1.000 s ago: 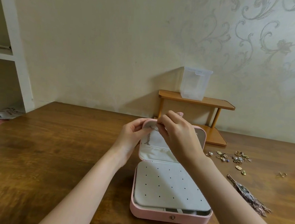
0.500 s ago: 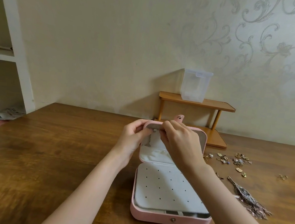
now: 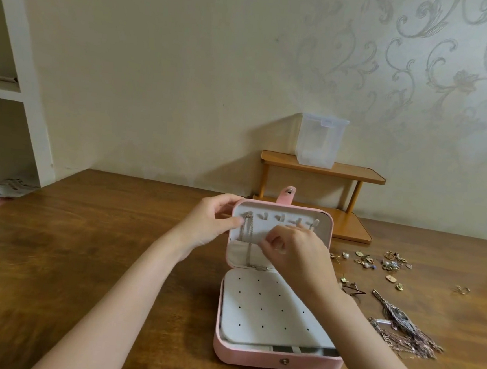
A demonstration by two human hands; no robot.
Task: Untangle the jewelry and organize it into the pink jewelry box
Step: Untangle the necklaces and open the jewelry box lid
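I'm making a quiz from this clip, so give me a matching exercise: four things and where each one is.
Things:
1. chain necklace
2. clear plastic container
3. loose earrings
4. left hand

Places:
A. on the wooden shelf
B. holding the lid's left edge
C. hanging from a lid hook
D. scattered on the table, right of the box

Pairs: 1-C, 2-A, 3-D, 4-B
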